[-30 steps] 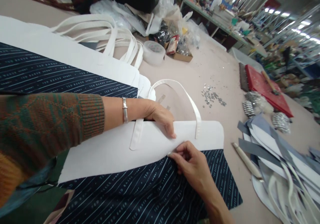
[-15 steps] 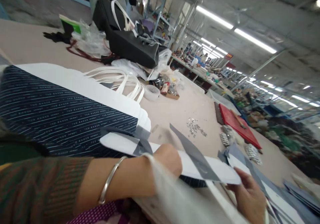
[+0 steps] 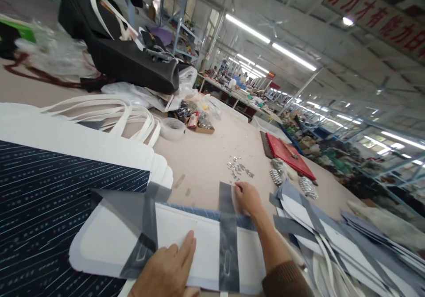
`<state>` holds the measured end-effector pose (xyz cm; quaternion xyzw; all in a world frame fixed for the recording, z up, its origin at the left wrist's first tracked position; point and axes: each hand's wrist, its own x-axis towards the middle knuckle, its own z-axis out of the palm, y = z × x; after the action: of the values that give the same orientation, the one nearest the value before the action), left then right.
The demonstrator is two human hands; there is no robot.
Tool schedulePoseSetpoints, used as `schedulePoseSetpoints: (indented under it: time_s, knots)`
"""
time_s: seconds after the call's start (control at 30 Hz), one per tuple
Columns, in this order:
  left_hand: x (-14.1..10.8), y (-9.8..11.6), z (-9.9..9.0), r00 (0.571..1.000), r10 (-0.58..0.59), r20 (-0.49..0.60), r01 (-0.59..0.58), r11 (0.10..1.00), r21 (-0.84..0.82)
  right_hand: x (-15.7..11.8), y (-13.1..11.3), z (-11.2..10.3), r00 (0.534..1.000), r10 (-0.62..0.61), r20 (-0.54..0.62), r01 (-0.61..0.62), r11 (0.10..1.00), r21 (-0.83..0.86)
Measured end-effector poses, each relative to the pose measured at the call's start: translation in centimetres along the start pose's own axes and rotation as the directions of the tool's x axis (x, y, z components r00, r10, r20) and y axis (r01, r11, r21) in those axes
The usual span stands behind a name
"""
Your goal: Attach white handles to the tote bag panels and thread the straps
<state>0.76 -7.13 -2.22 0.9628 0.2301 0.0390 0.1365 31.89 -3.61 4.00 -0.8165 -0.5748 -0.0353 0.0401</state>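
I'd press the white panel (image 3: 206, 246) flat with my open left hand (image 3: 165, 269); whether my right hand (image 3: 249, 199) grips, I cannot tell.

I saw open tabletop (image 3: 202, 168) left of the right hand (image 3: 248, 198), but metal bits (image 3: 237, 167) lay just beyond its fingers and strapped panels (image 3: 345, 239) crowded its right side.

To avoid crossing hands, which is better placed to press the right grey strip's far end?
Probably the right hand, beside the grey strip's end; the left hand lies nearer, on the white panel.
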Motion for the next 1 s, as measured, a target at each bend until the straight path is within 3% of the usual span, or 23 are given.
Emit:
schedulePoseSetpoints:
  time_s: [0.1,0.2,0.3,0.47,0.57,0.63,0.73,0.83,1.0]
  knots:
    - [-0.3,0.1,1.6,0.993,-0.031,-0.115,0.036,0.998,0.044,2.1,-0.8,0.8,0.998,-0.017,0.066,0.024,0.995,-0.099]
    - [-0.7,0.7,1.3,0.978,-0.017,-0.206,0.039,0.994,0.099,3.3,-1.6,1.1,0.991,-0.029,0.133,0.05,0.986,-0.159]
    - [-0.8,1.0,-0.2,0.983,0.031,-0.179,-0.012,0.994,0.105,4.1,-2.0,1.1,0.983,-0.031,0.179,0.062,0.983,-0.173]
    - [-1.0,1.3,-2.1,0.995,0.006,-0.095,0.0,0.998,0.067,4.6,-2.0,0.0,0.986,0.026,0.167,-0.002,0.991,-0.137]
    - [-1.2,1.6,-2.6,0.997,-0.033,-0.076,0.034,0.999,0.015,2.8,-2.8,-1.3,0.987,0.066,0.148,-0.061,0.998,-0.035]
    - [-1.3,1.8,-2.9,0.996,-0.049,-0.074,0.048,0.999,-0.014,0.3,-4.2,-1.7,0.979,0.038,0.198,-0.089,0.963,0.253]
    - [-1.2,1.8,-3.2,0.997,-0.041,-0.071,0.039,0.999,-0.024,-4.0,-7.2,-1.4,0.944,-0.063,0.325,-0.176,0.737,0.653]
    - [-1.2,1.8,-3.3,0.996,-0.028,-0.09,0.027,1.0,-0.01,-7.2,-9.7,-0.7,0.908,-0.109,0.405,-0.231,0.677,0.699]
    - [-1.3,1.9,-2.8,0.988,-0.022,-0.154,0.023,1.0,0.007,-8.3,-11.5,-0.6,0.927,-0.075,0.368,-0.178,0.776,0.606]
